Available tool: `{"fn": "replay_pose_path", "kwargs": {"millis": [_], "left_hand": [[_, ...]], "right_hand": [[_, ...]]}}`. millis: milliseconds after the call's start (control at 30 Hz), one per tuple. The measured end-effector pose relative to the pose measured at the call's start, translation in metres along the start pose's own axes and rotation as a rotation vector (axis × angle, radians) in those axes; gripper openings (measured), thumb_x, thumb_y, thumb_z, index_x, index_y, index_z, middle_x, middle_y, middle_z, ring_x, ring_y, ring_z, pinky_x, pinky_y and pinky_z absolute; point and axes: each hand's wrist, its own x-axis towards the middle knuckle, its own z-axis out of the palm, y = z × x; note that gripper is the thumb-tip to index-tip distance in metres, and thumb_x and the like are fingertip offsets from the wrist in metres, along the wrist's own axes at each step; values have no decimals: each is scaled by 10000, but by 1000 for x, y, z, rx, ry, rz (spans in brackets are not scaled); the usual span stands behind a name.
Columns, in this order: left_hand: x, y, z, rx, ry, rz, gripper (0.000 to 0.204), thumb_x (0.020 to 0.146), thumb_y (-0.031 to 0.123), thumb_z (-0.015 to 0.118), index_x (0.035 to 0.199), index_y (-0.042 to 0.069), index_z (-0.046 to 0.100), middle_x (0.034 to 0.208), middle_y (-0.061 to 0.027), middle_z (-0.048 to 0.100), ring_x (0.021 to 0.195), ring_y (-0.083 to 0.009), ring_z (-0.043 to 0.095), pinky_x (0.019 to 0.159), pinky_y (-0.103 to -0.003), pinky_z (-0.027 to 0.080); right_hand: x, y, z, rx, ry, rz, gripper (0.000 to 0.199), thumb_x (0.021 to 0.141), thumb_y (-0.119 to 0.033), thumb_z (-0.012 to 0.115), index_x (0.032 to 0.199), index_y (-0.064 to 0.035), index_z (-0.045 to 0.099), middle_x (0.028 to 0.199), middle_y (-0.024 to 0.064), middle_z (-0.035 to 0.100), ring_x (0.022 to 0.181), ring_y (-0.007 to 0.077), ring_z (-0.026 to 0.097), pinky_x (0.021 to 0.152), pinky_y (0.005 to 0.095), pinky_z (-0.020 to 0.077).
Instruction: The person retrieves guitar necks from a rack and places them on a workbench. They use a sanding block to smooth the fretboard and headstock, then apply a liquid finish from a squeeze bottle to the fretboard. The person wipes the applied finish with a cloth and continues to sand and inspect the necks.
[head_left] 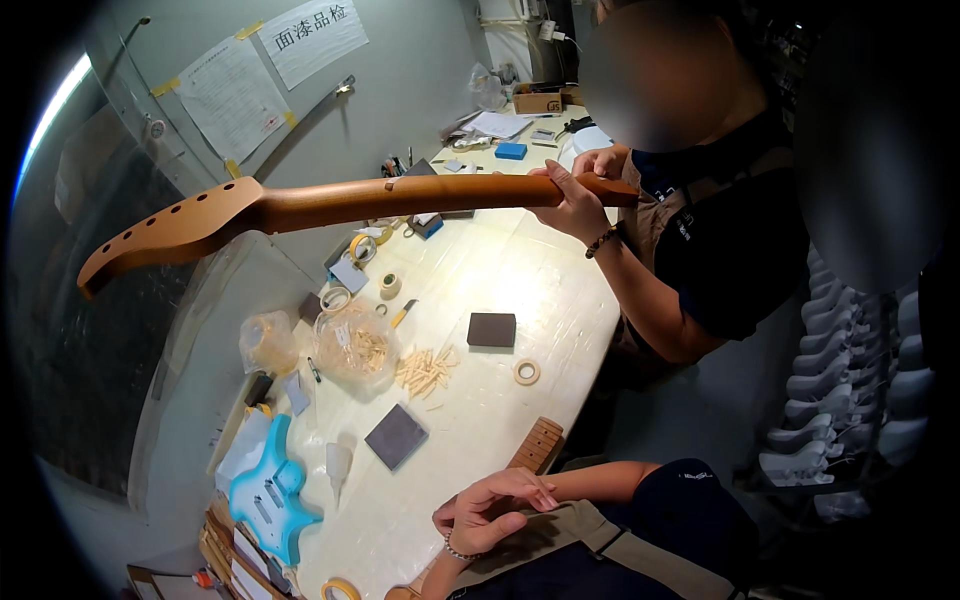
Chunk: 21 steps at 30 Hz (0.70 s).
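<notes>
At the lower edge, my left hand [490,512], with a beaded bracelet at the wrist, is held before my apron [545,545]. Its fingers are loosely stretched and its thumb stands apart, with nothing in it. My right forearm [600,480] crosses behind it; most of my right hand [444,515] is hidden there. Beyond that forearm, the end of a fretted guitar neck [540,442] shows over the table edge. At the upper right, a co-worker grips another guitar neck [340,200] in both hands. Its brown headstock [175,225], with a row of holes, points far left.
On the pale table [480,265] are a dark sanding block [492,331], a grey square pad [396,437], a tape roll [526,372], scattered wooden sticks [428,372] and a plastic bag [352,345]. A blue guitar body [270,495] stands left. White racked pieces [820,400] fill the right.
</notes>
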Motion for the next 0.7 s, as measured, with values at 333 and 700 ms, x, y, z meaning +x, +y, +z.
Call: {"fn": "replay_pose_path", "kwargs": {"millis": [333,700], "left_hand": [[2,-1,2,-34,2,10,304,827,35,559,1119,-39,521,915,-188,590,896,-290,573,918,-458,389],[1,-2,-2,-7,3,27,298,829,41,551,1107,-58,512,942,-190,575,885,-285,565,931,-455,378]], "right_hand": [[-2,-4,3,-41,7,-22,216,860,-233,522,729,-64,552,699,61,544,799,211,518,809,397,423],[4,-5,12,-71,26,-61,246,854,-228,528,666,-71,555,668,62,532,808,233,507,839,431,412]]}}
